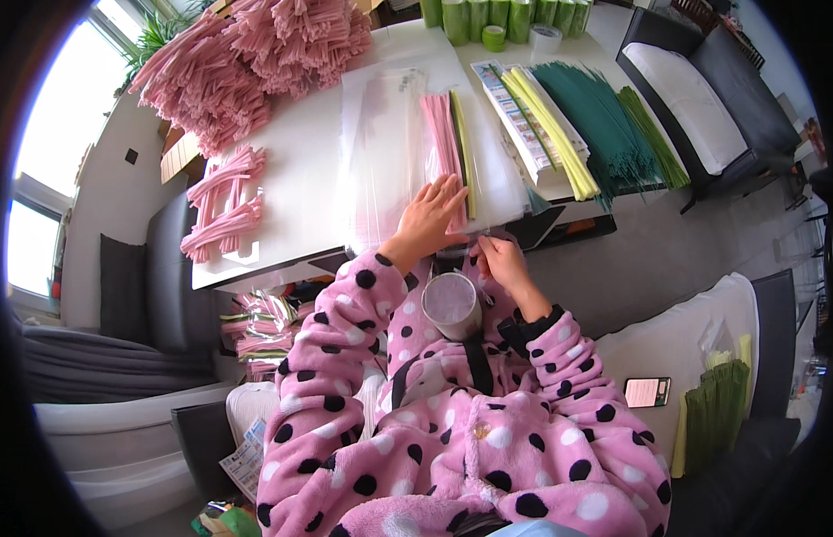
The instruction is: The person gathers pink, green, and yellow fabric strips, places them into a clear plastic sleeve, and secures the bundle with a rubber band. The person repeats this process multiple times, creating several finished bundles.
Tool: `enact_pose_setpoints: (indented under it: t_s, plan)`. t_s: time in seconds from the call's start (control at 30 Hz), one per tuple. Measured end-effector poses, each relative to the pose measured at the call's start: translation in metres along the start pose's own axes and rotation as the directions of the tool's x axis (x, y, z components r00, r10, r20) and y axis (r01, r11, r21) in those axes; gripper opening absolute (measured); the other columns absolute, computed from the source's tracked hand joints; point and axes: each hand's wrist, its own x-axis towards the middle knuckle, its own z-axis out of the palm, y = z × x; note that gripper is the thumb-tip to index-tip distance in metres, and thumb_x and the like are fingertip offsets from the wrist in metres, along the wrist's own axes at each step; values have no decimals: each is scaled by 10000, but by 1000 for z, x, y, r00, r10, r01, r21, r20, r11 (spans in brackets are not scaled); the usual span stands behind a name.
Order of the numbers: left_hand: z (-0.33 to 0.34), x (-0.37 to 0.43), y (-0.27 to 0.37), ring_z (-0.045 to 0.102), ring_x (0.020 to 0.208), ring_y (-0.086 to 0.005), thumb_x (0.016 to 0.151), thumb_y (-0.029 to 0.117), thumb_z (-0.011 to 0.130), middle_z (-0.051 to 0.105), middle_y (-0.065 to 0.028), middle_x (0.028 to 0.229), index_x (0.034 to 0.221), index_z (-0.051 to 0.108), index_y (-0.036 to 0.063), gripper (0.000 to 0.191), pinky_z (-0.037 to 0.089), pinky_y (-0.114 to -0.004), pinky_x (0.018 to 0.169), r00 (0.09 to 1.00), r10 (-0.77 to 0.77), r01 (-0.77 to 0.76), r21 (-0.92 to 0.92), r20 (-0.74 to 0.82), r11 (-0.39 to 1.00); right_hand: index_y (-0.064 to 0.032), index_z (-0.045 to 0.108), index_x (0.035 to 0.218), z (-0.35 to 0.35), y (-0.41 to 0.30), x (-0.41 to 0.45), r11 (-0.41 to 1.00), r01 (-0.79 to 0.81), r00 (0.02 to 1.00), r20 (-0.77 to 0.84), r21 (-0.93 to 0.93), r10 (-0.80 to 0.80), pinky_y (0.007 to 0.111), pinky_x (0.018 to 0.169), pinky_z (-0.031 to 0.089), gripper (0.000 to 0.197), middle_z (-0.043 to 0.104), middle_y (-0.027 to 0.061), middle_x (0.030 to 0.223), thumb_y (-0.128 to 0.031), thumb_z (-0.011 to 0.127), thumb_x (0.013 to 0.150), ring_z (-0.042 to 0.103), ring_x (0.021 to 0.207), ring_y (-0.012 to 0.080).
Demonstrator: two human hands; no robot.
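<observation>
My left hand (426,216) lies with spread fingers over the lower end of a clear plastic bag. The bag holds pink fuzzy stems (441,144), with dark green and yellow stems (465,161) along their right side. My right hand (500,260) is at the table's front edge, its fingers pinched together at the bag's clear lower end; how much film is between them is hard to tell. More flat clear bags (383,134) lie to the left of the filled one. A cup-like container (451,305) sits at my lap, below both hands.
Pink stems (208,74) are heaped at the back left, with tied bundles (225,201) nearer. Yellow stems (554,134), teal stems (598,121) and green tape rolls (494,37) are on the right and back. A phone (647,392) and green bundles (715,409) rest on the right seat.
</observation>
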Motion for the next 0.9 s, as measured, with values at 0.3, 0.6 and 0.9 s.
enact_pose_setpoints:
  t_s: [0.3, 0.6, 0.9]
  plan:
    - [0, 17, 1, 370, 1246, -291, 693, 282, 718, 386, -120, 1371, 1300, 424, 72, 707, 363, -389, 994, 999, -40, 35, 118, 37, 992, -18, 580, 742, 1, 16, 7, 990, 109, 991, 69, 91, -115, 229, 440, 408, 337, 554, 27, 572, -250, 470, 960, 521, 473, 94]
    - [6, 23, 4, 283, 1331, -284, 795, 255, 631, 347, -125, 1416, 1358, 375, 103, 637, 273, -394, 1071, 997, 66, -70, 115, 32, 991, -34, 584, 748, -16, 16, 9, 992, 21, 995, 92, 127, -32, 216, 445, 419, 343, 561, 19, 587, -270, 459, 963, 528, 478, 86]
    - [18, 22, 7, 317, 1315, -273, 857, 246, 532, 382, -107, 1397, 1349, 390, 113, 530, 297, -388, 1052, 998, 17, -23, 102, 56, 994, -28, 629, 774, -37, -7, -12, 907, 64, 998, 37, -417, -53, 304, 498, 441, 311, 625, 67, 632, -309, 566, 889, 592, 545, 182]
